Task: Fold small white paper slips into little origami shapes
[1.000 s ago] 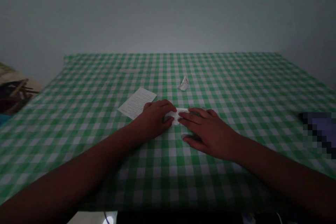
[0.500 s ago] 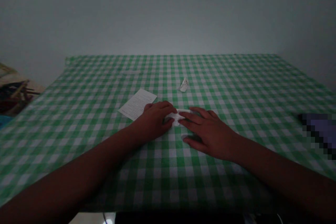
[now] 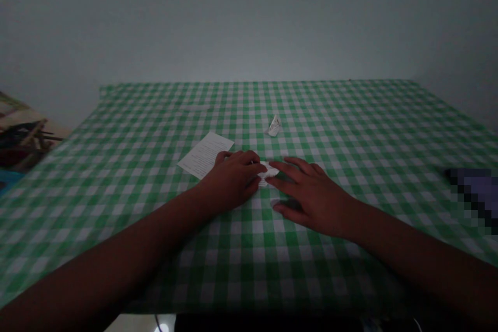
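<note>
Dim room, close handwork

Pale wall (image 3: 249,21) stood behind a table spread with gingham cloth (image 3: 350,114), its green-and-white checks lying flat out to a straight far edge. Near the middle sat a narrow folded white paper (image 3: 269,170), faintly lined with print. The left hand (image 3: 231,179) was curled closed over its left end, fingers hiding much of it. The right hand (image 3: 311,197) lay open, fingers spread, their tips (image 3: 277,178) just at the paper's right end; whether they pressed it, I could not tell. Beyond the left knuckles lay a flat, printed sheet (image 3: 205,154), and farther up, well apart from both hands, a small creased paper scrap (image 3: 274,126). A pixelated purplish object (image 3: 472,197) sat near the right side, and dark clutter (image 3: 23,137) lay past the table's left edge, too dim to name.
</note>
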Demonstrator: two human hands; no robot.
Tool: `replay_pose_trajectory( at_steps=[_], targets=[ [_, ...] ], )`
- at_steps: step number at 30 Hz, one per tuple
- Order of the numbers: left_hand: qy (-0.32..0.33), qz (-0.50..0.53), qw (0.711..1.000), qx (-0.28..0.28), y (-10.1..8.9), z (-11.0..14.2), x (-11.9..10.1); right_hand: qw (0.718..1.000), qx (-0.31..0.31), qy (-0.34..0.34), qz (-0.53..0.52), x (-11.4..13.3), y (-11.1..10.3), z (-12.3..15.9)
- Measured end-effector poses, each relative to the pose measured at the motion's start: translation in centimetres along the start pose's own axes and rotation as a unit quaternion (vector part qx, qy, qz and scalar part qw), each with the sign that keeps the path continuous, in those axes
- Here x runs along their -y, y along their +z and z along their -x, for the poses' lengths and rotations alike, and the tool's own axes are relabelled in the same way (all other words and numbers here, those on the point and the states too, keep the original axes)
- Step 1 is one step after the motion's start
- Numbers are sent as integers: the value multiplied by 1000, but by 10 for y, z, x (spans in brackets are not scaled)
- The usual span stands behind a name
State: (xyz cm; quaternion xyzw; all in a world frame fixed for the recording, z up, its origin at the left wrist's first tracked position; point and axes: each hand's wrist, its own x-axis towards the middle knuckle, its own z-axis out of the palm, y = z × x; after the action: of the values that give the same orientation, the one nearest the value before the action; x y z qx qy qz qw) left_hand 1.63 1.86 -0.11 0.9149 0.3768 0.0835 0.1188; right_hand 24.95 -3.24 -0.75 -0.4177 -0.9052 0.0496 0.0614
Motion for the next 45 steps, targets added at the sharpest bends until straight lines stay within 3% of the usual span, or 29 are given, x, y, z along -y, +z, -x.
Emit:
replay_pose_trajectory(
  at_steps=[16, 26, 45],
  targets=[
    [-2, -12, 1000, 10, -2, -1, -3, 1000, -1, -26, 7, 6, -5, 0],
    [-6, 20, 1000, 7, -3, -1, 0, 1000, -8, 20, 19, 4, 0, -3],
    [-24, 65, 998, -11, 0, -1, 4, 1000, -1, 29, 3, 5, 0, -2]
  ],
)
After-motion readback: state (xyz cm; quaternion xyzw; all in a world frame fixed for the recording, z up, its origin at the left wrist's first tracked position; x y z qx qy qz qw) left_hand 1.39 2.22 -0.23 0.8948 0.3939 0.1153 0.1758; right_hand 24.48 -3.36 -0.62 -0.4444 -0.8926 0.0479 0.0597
